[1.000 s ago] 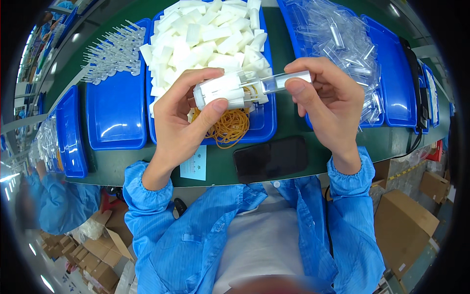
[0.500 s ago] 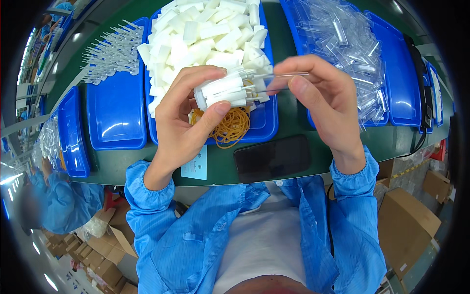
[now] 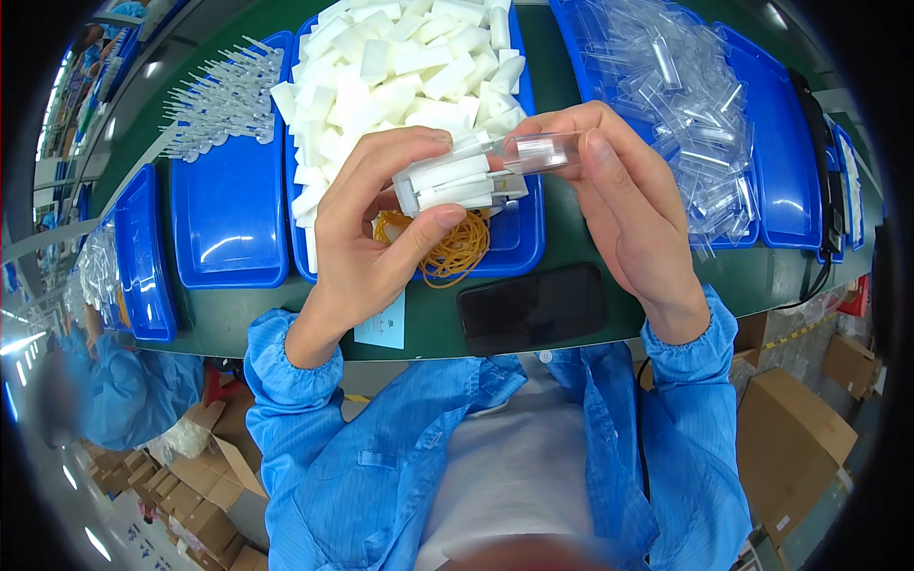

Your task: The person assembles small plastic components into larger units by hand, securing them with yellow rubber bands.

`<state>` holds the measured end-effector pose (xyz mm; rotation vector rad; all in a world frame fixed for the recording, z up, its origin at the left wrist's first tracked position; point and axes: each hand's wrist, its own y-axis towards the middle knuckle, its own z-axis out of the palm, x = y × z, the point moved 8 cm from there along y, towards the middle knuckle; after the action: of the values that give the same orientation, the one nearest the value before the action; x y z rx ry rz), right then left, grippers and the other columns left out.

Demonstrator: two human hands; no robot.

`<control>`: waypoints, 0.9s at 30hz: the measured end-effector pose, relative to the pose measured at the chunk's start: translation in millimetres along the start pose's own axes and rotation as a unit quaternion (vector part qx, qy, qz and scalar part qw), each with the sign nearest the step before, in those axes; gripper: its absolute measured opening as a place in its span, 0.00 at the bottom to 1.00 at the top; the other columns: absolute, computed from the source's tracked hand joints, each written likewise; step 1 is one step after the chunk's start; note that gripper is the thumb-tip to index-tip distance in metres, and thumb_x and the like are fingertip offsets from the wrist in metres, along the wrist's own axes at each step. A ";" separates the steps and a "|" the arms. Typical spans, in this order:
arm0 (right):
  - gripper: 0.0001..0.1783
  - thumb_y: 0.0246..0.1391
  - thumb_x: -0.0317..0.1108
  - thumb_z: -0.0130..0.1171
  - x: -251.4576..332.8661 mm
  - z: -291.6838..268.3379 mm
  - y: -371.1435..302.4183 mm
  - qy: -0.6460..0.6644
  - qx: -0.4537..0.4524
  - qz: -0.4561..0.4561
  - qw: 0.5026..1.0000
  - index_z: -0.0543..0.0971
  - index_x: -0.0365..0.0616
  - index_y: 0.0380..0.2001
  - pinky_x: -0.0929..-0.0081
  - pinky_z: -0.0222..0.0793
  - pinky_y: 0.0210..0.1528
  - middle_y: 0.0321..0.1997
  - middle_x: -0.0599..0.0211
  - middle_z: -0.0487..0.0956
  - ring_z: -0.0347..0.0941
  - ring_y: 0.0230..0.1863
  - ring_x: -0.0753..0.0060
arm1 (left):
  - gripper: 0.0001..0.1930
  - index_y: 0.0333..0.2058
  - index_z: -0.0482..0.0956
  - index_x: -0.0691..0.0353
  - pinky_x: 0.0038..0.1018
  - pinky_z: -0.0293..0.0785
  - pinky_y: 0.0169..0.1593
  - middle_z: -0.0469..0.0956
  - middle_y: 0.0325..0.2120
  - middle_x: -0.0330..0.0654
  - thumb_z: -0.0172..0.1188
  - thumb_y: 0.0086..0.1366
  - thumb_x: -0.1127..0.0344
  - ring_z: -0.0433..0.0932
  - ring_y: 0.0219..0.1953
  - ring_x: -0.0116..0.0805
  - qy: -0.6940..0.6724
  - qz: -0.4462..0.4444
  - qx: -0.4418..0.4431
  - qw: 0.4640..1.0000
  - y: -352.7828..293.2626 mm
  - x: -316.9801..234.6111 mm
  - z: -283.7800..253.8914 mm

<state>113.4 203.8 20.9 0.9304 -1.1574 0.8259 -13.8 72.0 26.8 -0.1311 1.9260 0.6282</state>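
Observation:
My left hand is closed around a bundle of white cylindrical pieces with a clear cap-like end. Thin rods or tubes stick out of the bundle toward the right. In my right hand is a clear plastic tube, pinched between thumb and fingers. Its left end meets the bundle's right end; whether the rods go inside it I cannot tell. Both hands are above the near part of a blue tray, where a heap of yellow-brown rubber bands lies just below the bundle.
White foam-like blocks fill the tray's far part. Clear tubes lie piled at right. White stemmed parts rest on a blue tray at left. A black phone and pale blue card lie near the table edge.
A clear tube now shows plainly in my right hand against the bundle; before, only thin streaks were visible there. The bundle has shifted slightly to the right.

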 end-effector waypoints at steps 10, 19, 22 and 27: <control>0.18 0.73 0.41 0.42 2.3 -2.5 -0.4 0.078 -0.031 -0.029 0.996 0.75 0.38 0.47 0.77 0.67 0.56 0.44 0.66 0.78 0.72 0.50 0.78 | 0.19 0.49 0.81 0.61 0.27 0.83 0.42 0.75 0.51 0.47 0.70 0.57 0.73 0.79 0.50 0.37 0.018 0.002 0.003 1.000 1.6 -1.6 1.9; 0.16 0.69 0.35 0.49 20.2 -4.4 -7.5 -0.033 -0.022 -0.046 0.998 0.74 0.35 0.52 0.72 0.76 0.43 0.37 0.59 0.81 0.80 0.37 0.69 | 0.15 0.45 0.82 0.63 0.25 0.84 0.39 0.76 0.50 0.46 0.69 0.58 0.74 0.80 0.46 0.36 0.021 -0.019 -0.023 0.999 2.5 -2.0 -4.3; 0.14 0.67 0.29 0.53 25.2 -10.8 -6.4 -0.060 -0.071 -0.082 0.992 0.76 0.35 0.53 0.82 0.74 0.37 0.31 0.64 0.81 0.78 0.35 0.79 | 0.15 0.46 0.82 0.63 0.25 0.84 0.38 0.75 0.49 0.46 0.68 0.59 0.74 0.80 0.46 0.37 0.022 -0.020 -0.032 0.999 2.3 -1.6 -6.8; 0.13 0.64 0.26 0.56 19.0 -14.5 -4.4 -0.076 -0.099 -0.036 0.992 0.77 0.34 0.51 0.82 0.75 0.35 0.33 0.62 0.82 0.78 0.35 0.80 | 0.15 0.46 0.82 0.63 0.26 0.85 0.39 0.74 0.50 0.46 0.67 0.60 0.73 0.80 0.47 0.36 0.012 -0.024 -0.036 0.999 2.2 -0.2 -8.1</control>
<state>126.9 216.5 36.7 0.8764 -1.3040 0.5777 -21.2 69.9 30.2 -0.2307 1.9184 0.6668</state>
